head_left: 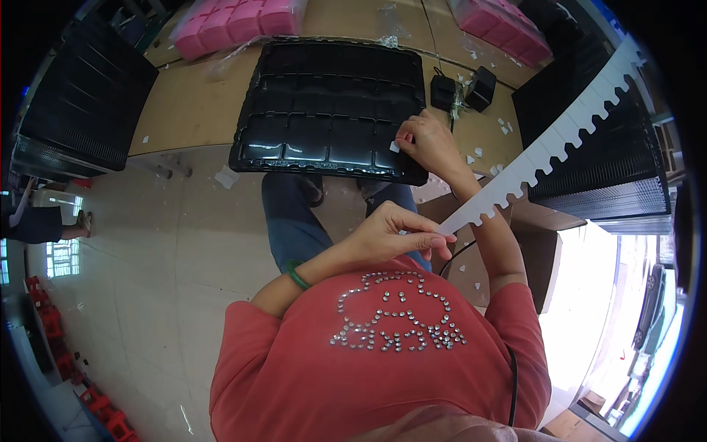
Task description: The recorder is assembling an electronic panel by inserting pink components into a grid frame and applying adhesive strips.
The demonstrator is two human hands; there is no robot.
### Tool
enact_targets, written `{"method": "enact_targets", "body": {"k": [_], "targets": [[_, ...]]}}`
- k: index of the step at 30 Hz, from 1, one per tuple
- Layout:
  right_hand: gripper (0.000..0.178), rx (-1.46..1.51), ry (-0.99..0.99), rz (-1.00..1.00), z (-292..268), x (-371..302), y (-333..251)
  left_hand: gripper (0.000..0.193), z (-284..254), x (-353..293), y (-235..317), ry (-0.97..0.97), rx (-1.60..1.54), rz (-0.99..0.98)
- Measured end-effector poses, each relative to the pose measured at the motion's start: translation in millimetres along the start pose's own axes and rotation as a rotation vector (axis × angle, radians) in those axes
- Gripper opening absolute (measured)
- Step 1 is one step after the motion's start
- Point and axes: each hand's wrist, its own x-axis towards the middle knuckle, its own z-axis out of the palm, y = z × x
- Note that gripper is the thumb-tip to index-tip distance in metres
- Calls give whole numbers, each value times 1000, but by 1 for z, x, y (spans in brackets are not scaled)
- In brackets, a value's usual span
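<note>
Closest to the camera was the person's red top (383,368) with a rhinestone pattern on the chest, plus a green bangle (297,276) on the left wrist. The left hand (390,232) had its grip pinched shut on the near end of a long white strip (549,147) with a notched, toothed edge, which ran up and away to the right over a stack of black trays (611,162). The right hand (431,144) reached out to the black compartment tray (331,103) on the tabletop (191,110), fingertips clamped on a small white tab (395,146) right at the tray's near right corner. Little white scraps (475,155) were scattered on the tabletop beside that hand. Pink foam blocks (236,22) sat at the far edge, with two small black boxes (462,90) just right of the tray.
</note>
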Motion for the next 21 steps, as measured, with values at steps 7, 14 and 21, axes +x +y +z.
{"method": "enact_targets", "body": {"k": [7, 14, 21], "targets": [[11, -2, -120, 86, -6, 14, -1, 24, 0, 1, -4, -13, -40, 6], [9, -12, -45, -13, 2, 9, 1, 24, 2, -1, 2, 3, -50, -29], [8, -128, 119, -300, 6, 2, -1, 24, 1, -1, 0, 1, -48, -17]]}}
